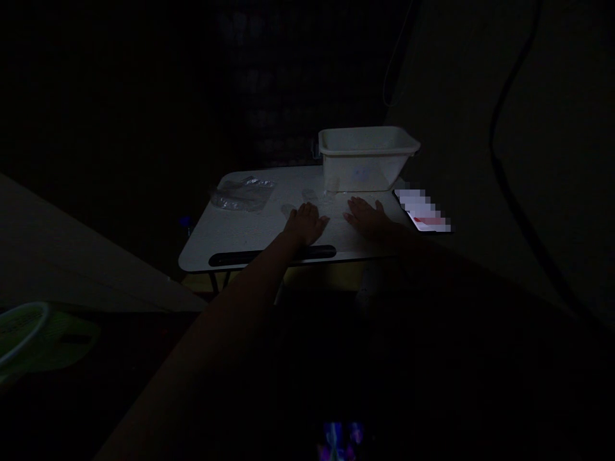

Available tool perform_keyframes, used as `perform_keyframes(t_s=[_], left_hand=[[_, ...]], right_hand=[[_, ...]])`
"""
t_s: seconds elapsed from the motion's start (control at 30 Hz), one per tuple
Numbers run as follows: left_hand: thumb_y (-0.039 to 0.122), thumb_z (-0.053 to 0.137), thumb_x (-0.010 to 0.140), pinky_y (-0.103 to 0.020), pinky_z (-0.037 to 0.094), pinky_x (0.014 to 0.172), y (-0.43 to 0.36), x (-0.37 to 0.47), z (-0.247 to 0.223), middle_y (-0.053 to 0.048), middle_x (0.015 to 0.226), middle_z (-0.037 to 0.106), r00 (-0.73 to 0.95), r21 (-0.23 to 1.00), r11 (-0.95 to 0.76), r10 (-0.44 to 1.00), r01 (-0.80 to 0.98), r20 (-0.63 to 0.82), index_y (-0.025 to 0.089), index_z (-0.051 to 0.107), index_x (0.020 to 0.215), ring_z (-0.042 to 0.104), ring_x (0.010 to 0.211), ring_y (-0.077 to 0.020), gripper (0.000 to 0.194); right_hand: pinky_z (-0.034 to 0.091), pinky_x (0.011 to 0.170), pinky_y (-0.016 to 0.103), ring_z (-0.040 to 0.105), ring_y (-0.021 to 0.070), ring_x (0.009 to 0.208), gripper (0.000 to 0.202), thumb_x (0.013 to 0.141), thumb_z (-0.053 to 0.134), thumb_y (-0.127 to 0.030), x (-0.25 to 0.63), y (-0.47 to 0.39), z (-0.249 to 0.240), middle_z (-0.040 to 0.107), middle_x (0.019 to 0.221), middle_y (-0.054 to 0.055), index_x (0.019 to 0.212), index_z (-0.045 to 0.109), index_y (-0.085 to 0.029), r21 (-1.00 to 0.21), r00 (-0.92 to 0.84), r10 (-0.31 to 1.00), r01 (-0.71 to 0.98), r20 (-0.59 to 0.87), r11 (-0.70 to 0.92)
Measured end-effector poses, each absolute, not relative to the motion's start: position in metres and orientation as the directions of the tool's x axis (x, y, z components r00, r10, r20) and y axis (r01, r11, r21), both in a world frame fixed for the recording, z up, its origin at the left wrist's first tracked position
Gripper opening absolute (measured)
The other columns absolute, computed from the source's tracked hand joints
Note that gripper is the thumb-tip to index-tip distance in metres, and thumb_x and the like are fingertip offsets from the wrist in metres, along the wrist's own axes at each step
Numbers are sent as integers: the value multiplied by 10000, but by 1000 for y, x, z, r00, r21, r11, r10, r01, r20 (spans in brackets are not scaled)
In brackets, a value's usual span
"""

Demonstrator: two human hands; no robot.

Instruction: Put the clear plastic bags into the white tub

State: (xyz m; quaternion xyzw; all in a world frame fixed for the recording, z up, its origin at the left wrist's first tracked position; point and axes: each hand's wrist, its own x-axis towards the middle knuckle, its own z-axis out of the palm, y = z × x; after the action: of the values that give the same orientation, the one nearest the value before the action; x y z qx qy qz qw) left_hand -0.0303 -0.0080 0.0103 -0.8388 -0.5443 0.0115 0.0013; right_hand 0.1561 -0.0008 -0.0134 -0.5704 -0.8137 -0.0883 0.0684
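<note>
Both of my hands rest palm down on a small white folding table (pixel 250 234) in dim light. My left hand (pixel 305 224) lies near the middle, fingers stretched forward, just beyond a black ledge strip (pixel 235 257) on the near edge. To its right, my right hand (pixel 366 218) is spread flat in front of a white plastic tub (pixel 360 169). Neither hand holds anything. Crumpled clear plastic (pixel 247 194) lies on the left of the tabletop. Small translucent pieces, too dim to name, lie between it and the tub.
A lit phone or tablet (pixel 423 211), its screen blurred out, sits at the table's right edge. A dark cable (pixel 500 173) hangs along the right wall. At the lower left is a green basket (pixel 62 339). A small bright screen (pixel 341 442) glows at the bottom.
</note>
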Motion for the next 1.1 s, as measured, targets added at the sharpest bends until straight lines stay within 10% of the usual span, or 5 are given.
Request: perform_keyframes(t_s=[1.1], left_hand=[[374, 147, 855, -372, 189, 984, -3, -23, 6, -142, 1361, 211, 502, -8, -502, 865, 865, -18, 54, 219, 1274, 163, 1249, -208, 533]], right_hand=[[199, 949, 528, 220, 210, 1235, 507, 845, 196, -380, 130, 1, -12, 255, 1355, 122, 1267, 279, -112, 37, -409, 905, 912, 120, 408]])
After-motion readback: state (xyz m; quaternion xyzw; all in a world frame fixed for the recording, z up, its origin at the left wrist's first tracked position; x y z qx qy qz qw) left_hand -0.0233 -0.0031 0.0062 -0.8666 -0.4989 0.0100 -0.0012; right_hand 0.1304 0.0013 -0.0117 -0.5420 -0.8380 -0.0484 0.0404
